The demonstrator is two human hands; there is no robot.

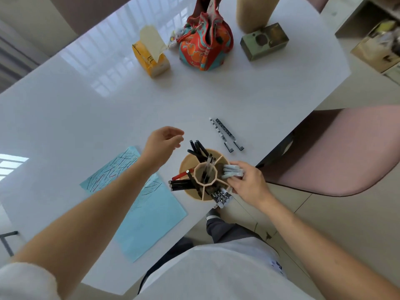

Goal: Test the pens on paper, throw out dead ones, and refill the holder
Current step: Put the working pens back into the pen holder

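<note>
A round tan pen holder [187, 163] with divided compartments stands near the table's front edge and holds several black, red and patterned pens. My right hand [249, 180] rests at the holder's right rim, fingers curled round a few pale blue-grey pens [232, 171] that stick out of a compartment. My left hand [161, 146] hovers left of and above the holder, fingers loosely curled, holding nothing. Two patterned pens [226, 134] lie on the table beyond the holder. A light blue paper [149, 208] covered in scribbled test lines lies to the left, partly under my left forearm.
At the back of the white table [86, 109] stand a yellow tissue pack [151, 55], an orange patterned cloth bag [205, 44] and a small green-brass box [264, 41]. A pink chair [337, 152] sits to the right of the table.
</note>
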